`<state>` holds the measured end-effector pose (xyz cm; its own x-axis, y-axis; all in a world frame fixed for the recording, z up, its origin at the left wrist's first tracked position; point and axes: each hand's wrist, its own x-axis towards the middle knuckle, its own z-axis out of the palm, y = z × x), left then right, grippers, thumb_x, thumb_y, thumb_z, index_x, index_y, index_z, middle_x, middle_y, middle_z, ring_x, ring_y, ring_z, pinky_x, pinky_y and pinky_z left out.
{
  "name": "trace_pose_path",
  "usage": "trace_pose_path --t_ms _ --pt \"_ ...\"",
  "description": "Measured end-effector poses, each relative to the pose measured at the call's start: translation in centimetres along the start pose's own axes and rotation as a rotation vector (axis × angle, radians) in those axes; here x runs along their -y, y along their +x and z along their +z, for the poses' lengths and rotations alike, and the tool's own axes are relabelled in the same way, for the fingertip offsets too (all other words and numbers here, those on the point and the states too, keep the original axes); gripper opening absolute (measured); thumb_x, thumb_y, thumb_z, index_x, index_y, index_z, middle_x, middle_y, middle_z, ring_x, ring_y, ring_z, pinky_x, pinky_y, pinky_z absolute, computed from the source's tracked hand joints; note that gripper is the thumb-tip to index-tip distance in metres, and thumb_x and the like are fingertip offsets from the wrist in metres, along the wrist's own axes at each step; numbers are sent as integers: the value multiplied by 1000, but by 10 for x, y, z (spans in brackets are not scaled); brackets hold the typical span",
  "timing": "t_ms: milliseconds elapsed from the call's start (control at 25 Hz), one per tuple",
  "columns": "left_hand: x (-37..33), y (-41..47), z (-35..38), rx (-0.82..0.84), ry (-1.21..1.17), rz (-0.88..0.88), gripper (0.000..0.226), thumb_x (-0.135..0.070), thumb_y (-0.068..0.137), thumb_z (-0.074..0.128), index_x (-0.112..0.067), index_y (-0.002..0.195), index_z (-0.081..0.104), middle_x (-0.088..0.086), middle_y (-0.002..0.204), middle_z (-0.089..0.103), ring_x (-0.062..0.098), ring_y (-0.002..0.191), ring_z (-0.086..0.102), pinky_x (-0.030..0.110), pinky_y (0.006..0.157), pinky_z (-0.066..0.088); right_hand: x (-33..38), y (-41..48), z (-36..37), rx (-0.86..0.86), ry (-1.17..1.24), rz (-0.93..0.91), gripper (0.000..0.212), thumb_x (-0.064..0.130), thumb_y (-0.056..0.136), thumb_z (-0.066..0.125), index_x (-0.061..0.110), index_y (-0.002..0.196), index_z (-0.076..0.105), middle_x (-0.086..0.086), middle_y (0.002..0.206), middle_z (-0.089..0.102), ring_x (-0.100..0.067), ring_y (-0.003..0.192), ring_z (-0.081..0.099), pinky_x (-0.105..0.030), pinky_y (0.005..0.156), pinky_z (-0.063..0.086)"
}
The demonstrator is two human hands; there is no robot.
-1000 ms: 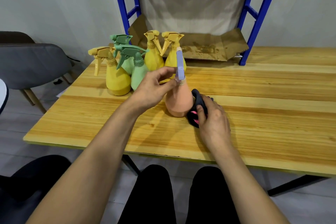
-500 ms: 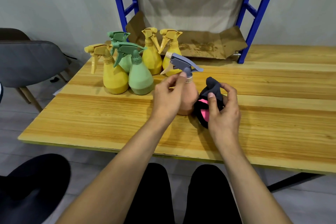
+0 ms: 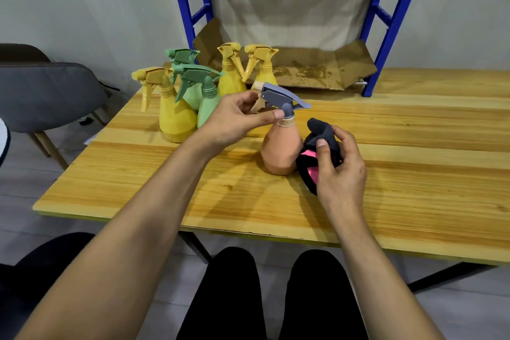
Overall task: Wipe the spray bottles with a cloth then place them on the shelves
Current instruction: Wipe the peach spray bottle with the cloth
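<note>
We have our left hand (image 3: 234, 121) pinching the peach spray bottle (image 3: 280, 149) at its grey neck, and the bottle stands upright on the desk (image 3: 414, 168), just right of that hand. Our right hand (image 3: 342, 174) clutches the dark cloth (image 3: 321, 131), bunched against the bottle's right flank. That makes it the nearer hand to wipe, and we reckon the stroke runs up along the upright body.
</note>
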<state>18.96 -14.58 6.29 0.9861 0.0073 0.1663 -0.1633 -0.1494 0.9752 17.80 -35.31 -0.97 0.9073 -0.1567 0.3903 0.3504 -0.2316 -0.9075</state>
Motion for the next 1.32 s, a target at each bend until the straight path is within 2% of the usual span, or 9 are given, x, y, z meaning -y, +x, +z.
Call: trace_pose_path --t_ms 120,240,360,440,520,640,920,1080,1320 --pt "-4 6 0 15 88 -10 21 -18 84 85 -23 104 80 -2 99 81 14 95 75 39 85 65 -1 1 -1 -2 -15 -8 27 26 100 60 28 127 61 30 102 66 12 98 63 -6 81 46" --pt "-2 1 11 5 150 28 18 -28 86 84 -29 104 80 3 98 81 21 96 77 48 84 64 0 3 1 -13 -2 4 27 25 100 60 29 126 63 32 98 67 9 97 64 -13 84 50" --pt "1 -5 26 -130 212 47 23 -39 84 84 -30 105 80 5 96 80 31 99 75 55 84 62 4 0 0 -48 75 -24 29 23 101 59 24 130 63 40 105 65 11 103 63 -6 84 46" --pt "2 -11 34 -219 292 62 34 -50 81 82 -29 107 81 -5 90 79 19 92 75 47 80 62 8 -2 -1 -66 89 -66 33 25 102 58 20 134 62 33 117 67 9 113 61 -11 91 49" --pt "2 -17 41 -306 378 101 34 -57 80 80 -33 104 81 -13 83 78 3 80 73 39 74 61 12 -5 4 -17 79 -52 37 27 103 56 22 140 59 14 131 67 0 121 60 -30 101 52" --pt "2 -21 44 -309 412 109 37 -61 79 78 -33 103 81 -15 85 79 0 80 73 38 74 62 15 -13 14 136 31 -29 46 32 105 52 27 150 48 5 147 57 -10 135 52 -44 110 47" --pt "9 -15 26 -107 201 54 16 -32 85 84 -26 100 81 -4 94 81 14 93 78 45 82 65 5 -16 10 199 -26 40 49 38 106 47 25 153 44 2 153 50 -10 143 44 -41 115 41" --pt "8 -15 23 -64 189 53 33 -38 79 85 -20 106 81 0 97 81 17 94 78 43 83 65 11 -16 13 199 -49 58 49 38 106 47 25 153 43 4 154 49 -9 144 42 -39 117 38" --pt "8 -16 25 -80 233 71 25 -37 82 86 -27 104 81 -2 95 81 17 92 78 45 81 65 15 -10 18 224 -27 11 49 42 107 44 30 154 40 6 154 48 -7 143 42 -39 116 40"
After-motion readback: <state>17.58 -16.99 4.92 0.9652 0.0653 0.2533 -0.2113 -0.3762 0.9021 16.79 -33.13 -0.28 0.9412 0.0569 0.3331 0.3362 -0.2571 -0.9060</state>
